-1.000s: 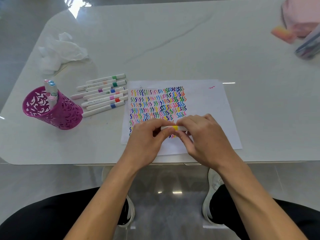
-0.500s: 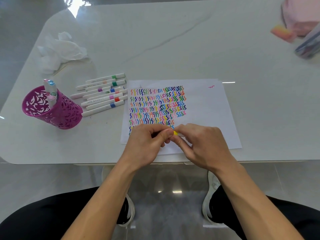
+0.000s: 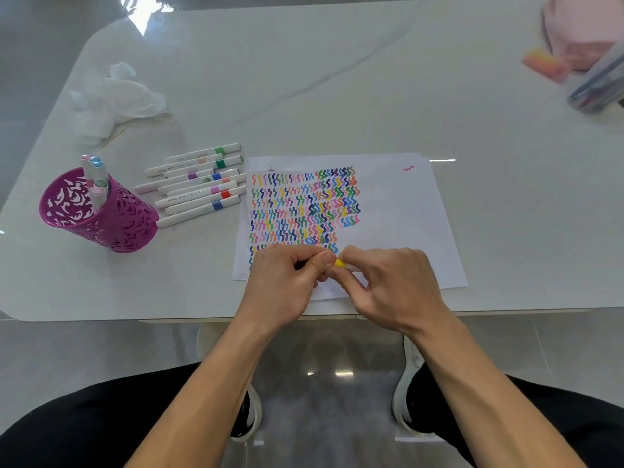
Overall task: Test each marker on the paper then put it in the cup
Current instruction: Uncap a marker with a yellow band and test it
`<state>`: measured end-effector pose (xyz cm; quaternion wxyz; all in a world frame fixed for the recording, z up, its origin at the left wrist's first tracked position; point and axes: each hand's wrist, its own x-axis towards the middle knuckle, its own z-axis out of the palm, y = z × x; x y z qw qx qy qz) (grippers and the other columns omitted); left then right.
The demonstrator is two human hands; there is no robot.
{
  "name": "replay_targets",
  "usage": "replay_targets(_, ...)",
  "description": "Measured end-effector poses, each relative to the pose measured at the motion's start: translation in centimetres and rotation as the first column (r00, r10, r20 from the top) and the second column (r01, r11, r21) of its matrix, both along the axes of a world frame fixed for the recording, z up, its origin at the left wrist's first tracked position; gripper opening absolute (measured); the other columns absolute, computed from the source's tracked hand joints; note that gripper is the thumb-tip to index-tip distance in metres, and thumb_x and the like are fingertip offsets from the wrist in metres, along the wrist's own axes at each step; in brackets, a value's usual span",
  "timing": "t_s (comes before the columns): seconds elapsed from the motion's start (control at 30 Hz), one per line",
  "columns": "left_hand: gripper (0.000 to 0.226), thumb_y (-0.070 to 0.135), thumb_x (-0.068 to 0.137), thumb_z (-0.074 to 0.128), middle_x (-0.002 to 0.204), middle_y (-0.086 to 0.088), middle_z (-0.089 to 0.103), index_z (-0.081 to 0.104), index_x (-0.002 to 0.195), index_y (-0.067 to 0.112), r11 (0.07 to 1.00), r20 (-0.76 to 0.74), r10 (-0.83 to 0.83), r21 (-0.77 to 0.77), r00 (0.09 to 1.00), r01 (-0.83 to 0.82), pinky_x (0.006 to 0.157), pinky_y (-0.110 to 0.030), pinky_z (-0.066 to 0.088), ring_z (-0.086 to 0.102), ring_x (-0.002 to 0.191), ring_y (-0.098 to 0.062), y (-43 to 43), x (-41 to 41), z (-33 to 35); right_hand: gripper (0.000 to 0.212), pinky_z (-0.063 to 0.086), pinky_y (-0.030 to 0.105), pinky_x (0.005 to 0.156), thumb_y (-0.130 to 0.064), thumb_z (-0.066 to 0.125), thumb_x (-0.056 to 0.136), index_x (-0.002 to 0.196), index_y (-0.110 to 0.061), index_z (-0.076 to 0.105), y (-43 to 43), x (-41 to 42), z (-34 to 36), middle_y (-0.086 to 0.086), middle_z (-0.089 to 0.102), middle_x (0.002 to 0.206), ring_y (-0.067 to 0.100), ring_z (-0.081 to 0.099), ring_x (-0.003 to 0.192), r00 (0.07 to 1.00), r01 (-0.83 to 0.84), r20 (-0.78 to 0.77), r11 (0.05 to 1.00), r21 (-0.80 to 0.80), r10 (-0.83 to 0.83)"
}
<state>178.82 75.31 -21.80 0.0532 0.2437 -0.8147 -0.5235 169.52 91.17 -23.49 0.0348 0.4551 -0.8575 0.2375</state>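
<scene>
A white sheet of paper (image 3: 398, 211) covered with rows of coloured squiggles lies on the table in front of me. Over its near edge, my left hand (image 3: 287, 282) and my right hand (image 3: 391, 285) meet, both with curled fingers pinching a yellow marker (image 3: 340, 263); only a short yellow bit shows between the fingertips. Several white markers (image 3: 199, 184) with coloured bands lie in a row left of the paper. Further left stands a magenta cut-out cup (image 3: 101, 214) holding several markers (image 3: 96, 180) upright.
A crumpled white tissue (image 3: 114, 99) lies at the back left of the white table (image 3: 337, 79). At the far right sit a pink object (image 3: 580, 32) and a clear pouch of pens (image 3: 601, 82). The table's near edge runs just below my hands.
Both hands have drawn slightly toward the near edge of the paper and closed tighter together; less of the marker's white body shows now, only the yellow part.
</scene>
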Motion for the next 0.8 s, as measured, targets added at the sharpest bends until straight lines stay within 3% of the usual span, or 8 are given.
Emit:
replay_targets(0.2,0.015,0.025,0.096,0.069,0.063,0.014,0.07,0.083,0.093,0.02,1.0,-0.004,0.012,-0.025,1.0,-0.012,0.061,-0.014,0.051,0.065,0.06,-0.001,0.0,-0.2,0.3,0.044,0.01,0.014,0.048,-0.058,0.05,0.096,0.072,-0.023,0.056,-0.3,0.2,0.0,-0.005,0.054,0.047,0.021,0.05,0.038,0.999,0.044,-0.017,0.999,-0.006,-0.044)
replay_targets(0.3,0.016,0.025,0.096,0.068,0.065,0.011,0.071,0.083,0.092,0.019,0.999,-0.002,0.012,-0.033,1.0,-0.012,0.062,-0.017,0.053,0.065,0.061,-0.002,0.0,-0.2,0.3,0.046,0.012,0.015,0.046,-0.06,0.05,0.096,0.071,-0.022,0.054,-0.4,0.2,-0.4,-0.005,0.051,0.045,0.018,0.037,0.037,0.999,0.052,-0.011,0.999,-0.009,-0.052)
replay_targets(0.5,0.016,0.028,0.096,0.067,0.064,0.013,0.071,0.082,0.091,0.024,0.997,-0.009,0.055,0.052,0.998,-0.055,0.059,-0.014,0.05,0.065,0.061,-0.004,-0.3,0.0,0.7,0.048,0.016,0.018,0.045,-0.066,0.051,0.096,0.07,-0.027,0.037,-0.2,-0.3,0.2,-0.008,0.044,0.046,0.019,0.036,0.039,0.999,0.051,-0.013,0.998,-0.026,-0.051)
replay_targets(0.57,0.018,0.03,0.097,0.066,0.066,0.012,0.071,0.08,0.087,0.027,0.996,-0.025,0.083,0.022,0.996,-0.082,0.061,-0.021,0.053,0.065,0.063,-0.006,0.0,0.0,0.7,0.049,0.02,0.018,0.046,-0.07,0.049,0.096,0.074,-0.027,0.042,-0.4,-0.6,0.4,-0.007,0.055,0.053,0.02,0.042,0.042,0.999,0.042,0.019,0.999,0.004,-0.042)
replay_targets(0.67,0.016,0.033,0.098,0.065,0.069,0.015,0.07,0.076,0.086,0.03,0.987,-0.057,0.152,-0.051,0.987,-0.155,0.064,-0.024,0.053,0.064,0.068,-0.005,-0.1,0.0,0.6,0.044,0.029,0.026,0.051,-0.066,0.05,0.099,0.093,-0.022,0.053,-0.3,-0.8,0.4,-0.011,0.049,0.062,0.018,0.044,0.05,0.988,0.101,0.115,0.994,0.036,-0.104)
replay_targets(0.8,0.008,0.033,0.096,0.068,0.084,0.019,0.07,0.074,0.096,0.03,0.973,-0.084,0.195,-0.107,0.977,-0.204,0.064,-0.012,0.047,0.063,0.077,-0.002,-1.0,-0.1,0.2,0.018,0.036,0.035,0.052,-0.033,0.043,0.102,0.118,-0.028,0.037,0.3,-1.4,0.3,-0.008,0.047,0.062,0.016,0.049,0.051,0.92,0.146,0.378,0.986,-0.086,-0.103)
